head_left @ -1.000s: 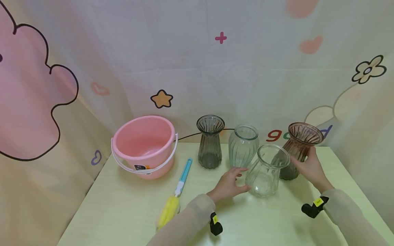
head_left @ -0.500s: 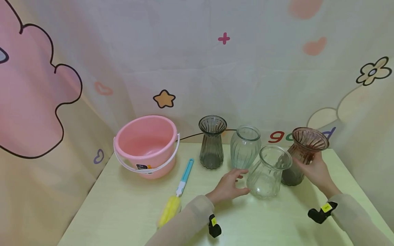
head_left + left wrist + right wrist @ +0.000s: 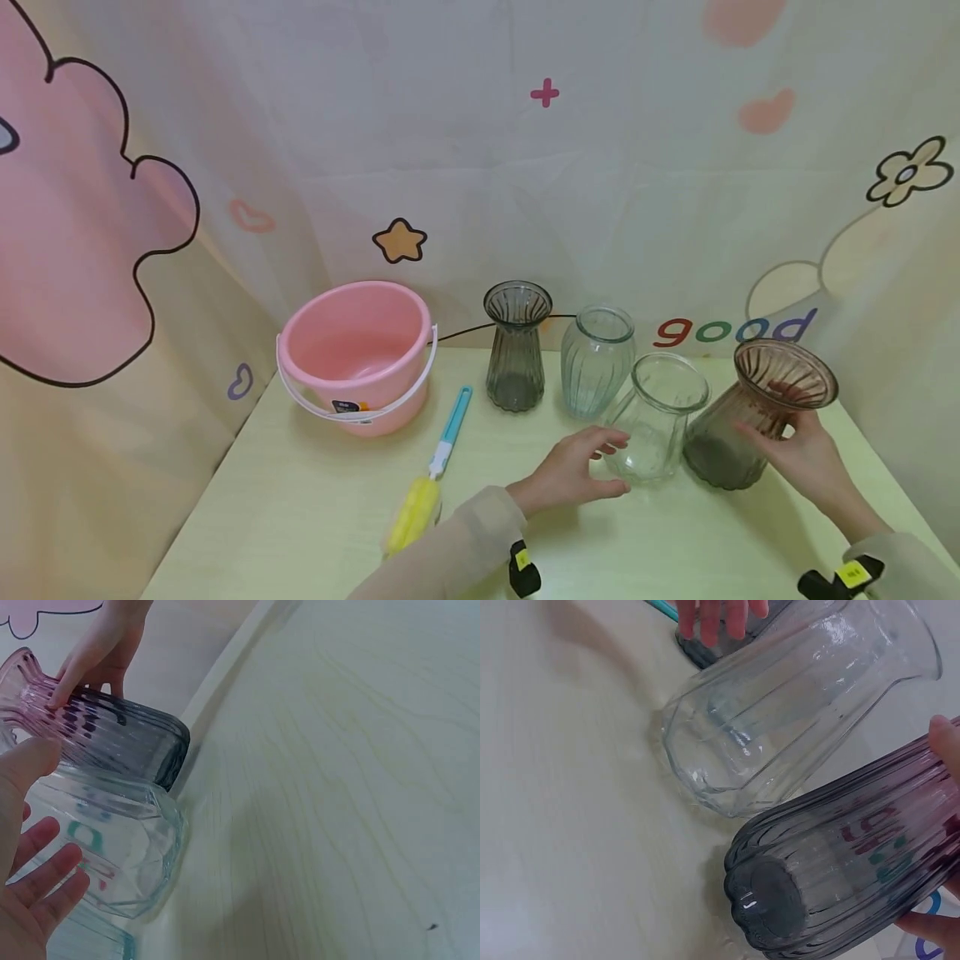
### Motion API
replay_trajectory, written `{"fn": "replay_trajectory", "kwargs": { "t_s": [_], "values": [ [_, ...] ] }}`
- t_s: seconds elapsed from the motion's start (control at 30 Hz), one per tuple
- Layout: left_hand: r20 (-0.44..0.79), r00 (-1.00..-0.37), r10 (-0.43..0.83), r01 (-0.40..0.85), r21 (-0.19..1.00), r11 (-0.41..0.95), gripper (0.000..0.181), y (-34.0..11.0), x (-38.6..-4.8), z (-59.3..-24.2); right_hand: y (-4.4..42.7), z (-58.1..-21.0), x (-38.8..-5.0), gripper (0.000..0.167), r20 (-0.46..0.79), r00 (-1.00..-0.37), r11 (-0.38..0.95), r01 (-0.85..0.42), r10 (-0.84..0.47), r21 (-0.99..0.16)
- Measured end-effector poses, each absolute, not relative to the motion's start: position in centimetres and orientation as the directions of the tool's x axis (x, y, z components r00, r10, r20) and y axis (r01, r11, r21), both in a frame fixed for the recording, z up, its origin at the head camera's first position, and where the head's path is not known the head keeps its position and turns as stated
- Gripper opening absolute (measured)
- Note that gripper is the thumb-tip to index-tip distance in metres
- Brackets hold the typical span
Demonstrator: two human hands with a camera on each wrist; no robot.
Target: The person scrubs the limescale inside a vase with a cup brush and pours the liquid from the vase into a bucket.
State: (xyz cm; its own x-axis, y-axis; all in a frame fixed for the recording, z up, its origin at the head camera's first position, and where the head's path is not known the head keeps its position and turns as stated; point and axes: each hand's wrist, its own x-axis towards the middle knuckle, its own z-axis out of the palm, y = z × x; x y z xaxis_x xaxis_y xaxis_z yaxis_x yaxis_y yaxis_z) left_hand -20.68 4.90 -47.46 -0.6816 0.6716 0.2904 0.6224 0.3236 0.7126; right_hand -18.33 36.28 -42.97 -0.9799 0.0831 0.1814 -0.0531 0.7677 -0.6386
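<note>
In the head view my right hand grips the neck of a ribbed glass vase, pinkish at the flared top and grey at the base. This vase leans to the right, its base low by the tabletop. Just left of it stands a clear glass vase with a wide rim. My left hand is beside the clear vase, thumb and fingers spread; whether the fingertips touch the glass I cannot tell. The right wrist view shows the grey scalloped base of the held vase close to the clear vase.
Behind stand a pale blue-green vase and a grey vase. At the left is a pink bucket with a white handle. A yellow-headed brush lies on the pale table. A printed curtain hangs behind.
My right hand has brought the pinkish-grey vase toward me and to the right, tilting it further. My left hand has shifted slightly right and nearer; the clear vase stays about where it was.
</note>
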Motion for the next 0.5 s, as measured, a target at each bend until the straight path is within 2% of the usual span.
{"fn": "replay_trajectory", "kwargs": {
  "t_s": [0.13,0.37,0.5],
  "values": [
    [0.3,-0.668,0.681,0.633,0.71,0.308,0.054,5.1,-20.3,-47.0,36.5,-42.8,-16.9,0.071,0.155,-0.984,0.771,-0.027,0.093,-0.637],
    [0.295,-0.601,0.743,0.659,0.709,0.252,0.057,6.2,-19.0,-46.2,36.4,-42.7,-14.5,0.071,0.094,-0.993,0.743,-0.014,0.066,-0.67],
    [0.291,-0.564,0.773,0.694,0.674,0.253,0.063,7.2,-18.1,-45.8,35.5,-43.0,-13.4,0.068,0.146,-0.988,0.726,-0.072,0.039,-0.683]
  ]
}}
